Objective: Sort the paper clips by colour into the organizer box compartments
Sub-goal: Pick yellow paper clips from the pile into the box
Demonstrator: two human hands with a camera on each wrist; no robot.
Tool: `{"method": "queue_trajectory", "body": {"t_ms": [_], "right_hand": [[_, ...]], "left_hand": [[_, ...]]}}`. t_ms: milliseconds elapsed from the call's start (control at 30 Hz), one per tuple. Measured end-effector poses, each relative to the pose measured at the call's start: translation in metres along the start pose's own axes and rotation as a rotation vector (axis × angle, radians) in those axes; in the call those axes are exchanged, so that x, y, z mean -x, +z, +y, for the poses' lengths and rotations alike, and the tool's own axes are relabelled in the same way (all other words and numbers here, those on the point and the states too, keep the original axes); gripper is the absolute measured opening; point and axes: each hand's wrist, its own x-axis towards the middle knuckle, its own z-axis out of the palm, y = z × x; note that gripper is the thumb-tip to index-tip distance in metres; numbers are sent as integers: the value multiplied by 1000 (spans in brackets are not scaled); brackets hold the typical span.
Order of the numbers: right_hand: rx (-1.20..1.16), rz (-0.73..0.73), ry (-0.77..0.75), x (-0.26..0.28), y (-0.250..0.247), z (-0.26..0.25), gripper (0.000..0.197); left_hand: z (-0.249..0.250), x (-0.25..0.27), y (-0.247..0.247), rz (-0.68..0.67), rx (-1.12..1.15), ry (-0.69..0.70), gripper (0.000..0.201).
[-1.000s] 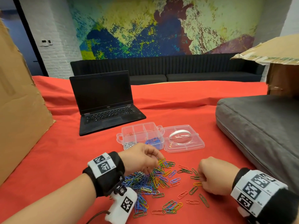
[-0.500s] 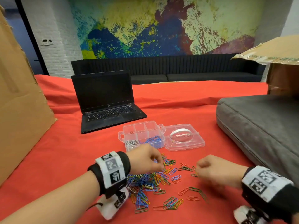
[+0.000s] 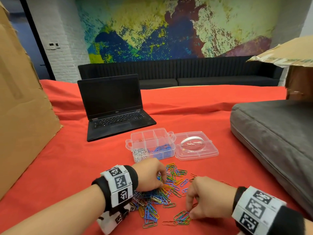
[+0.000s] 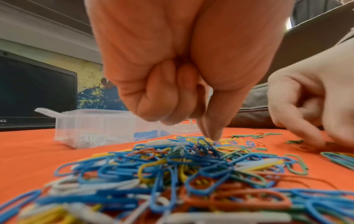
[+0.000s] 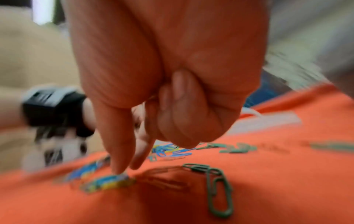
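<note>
A pile of mixed coloured paper clips (image 3: 162,192) lies on the red cloth in front of the clear organizer box (image 3: 150,133). The box's front compartments hold white clips (image 3: 139,152) and blue clips (image 3: 160,149). My left hand (image 3: 152,177) is over the pile, fingers curled. Its thumb and forefinger tips (image 4: 212,136) pinch at a clip on top of the pile (image 4: 172,166). My right hand (image 3: 199,206) is nearer to me, also curled. Its thumb and forefinger come down on a small cluster of clips (image 3: 183,217), blurred in the right wrist view (image 5: 109,181).
The box's lid (image 3: 194,150) lies open flat to its right. A black laptop (image 3: 115,109) stands behind the box. A grey cushion (image 3: 274,141) fills the right side, and cardboard (image 3: 22,107) the left. Linked green clips (image 5: 218,189) lie beside my right hand.
My right hand has moved left and toward me, from the scattered clips on the right down onto the small front cluster. My left hand stays at the pile's far edge.
</note>
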Motion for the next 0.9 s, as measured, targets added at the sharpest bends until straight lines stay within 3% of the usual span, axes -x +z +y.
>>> {"method": "queue_trajectory", "body": {"t_ms": [133,267,467,567,633,767,800,867,900], "right_hand": [[205,16,11,3,-1,-5,19],[235,-11,14,10,-3,-1,21],[262,-51,10,11,-3,0,17],[247,-114,69,8,-2,2,16],[-3,-173,109,3,-4,9,17],[-1267,-216,222,-10,-15,23,21],[-1465,-200,229,-11,-18,25,22],[-1578,-133,250,-17,-23,24,19],[-1491,-86,269,-23,-22,23,19]], "left_hand": [[3,-1,4,-44,-96,15,17],[3,-5,5,-80,-78,9,11],[-8,-5,1,-57,232,5,13],[-15,0,-1,-43,475,-72,9],[-20,6,0,-53,778,-158,17],[-29,11,-3,-50,1372,-263,28],[-31,11,-4,-56,1452,-282,25],[-30,12,-6,-74,1569,-272,15],[-29,12,-7,-80,1622,-247,10]]}}
